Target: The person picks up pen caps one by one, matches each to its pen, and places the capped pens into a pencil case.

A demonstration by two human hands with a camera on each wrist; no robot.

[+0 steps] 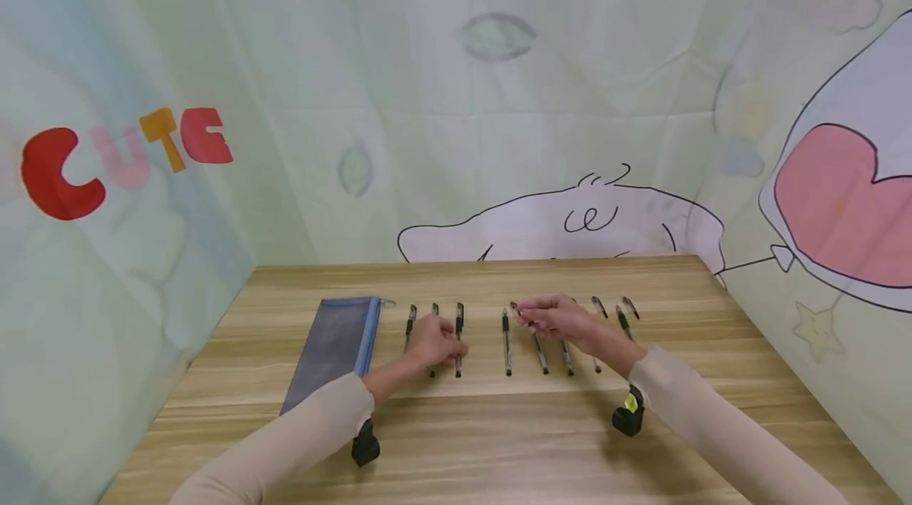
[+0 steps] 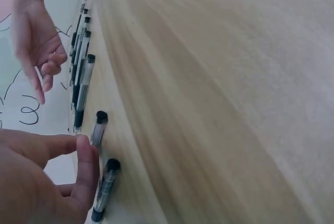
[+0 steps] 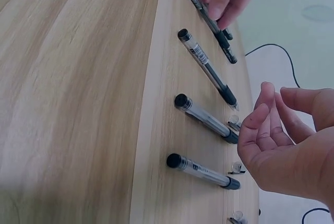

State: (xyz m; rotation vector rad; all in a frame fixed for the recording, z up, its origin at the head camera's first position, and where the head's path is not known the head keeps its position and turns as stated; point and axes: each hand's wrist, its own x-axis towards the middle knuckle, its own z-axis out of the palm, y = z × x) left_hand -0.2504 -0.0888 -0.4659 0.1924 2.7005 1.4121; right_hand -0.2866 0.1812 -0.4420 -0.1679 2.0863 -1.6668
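My left hand (image 1: 433,340) is at a capped black gel pen (image 1: 459,319) on the wooden table, fingers curled in at its barrel. In the right wrist view, the left thumb overlaps that pen (image 3: 201,7). Two more capped pens lie beneath and beside this hand, partly covered. My right hand (image 1: 559,321) hovers above the far ends of the uncapped pens, over a loose cap (image 1: 514,305). In the right wrist view, the right hand (image 3: 287,145) has loosely bent fingers with nothing between them. The nearest uncapped pen (image 1: 507,347) lies between the hands.
Several uncapped pens, among them one pen (image 1: 539,353), lie in a row to the right. Loose caps, one cap (image 1: 630,307) at the far right, lie beyond them. A blue mesh zip pouch (image 1: 333,339) lies left. A printed curtain (image 1: 442,133) hangs behind the table (image 1: 484,434).
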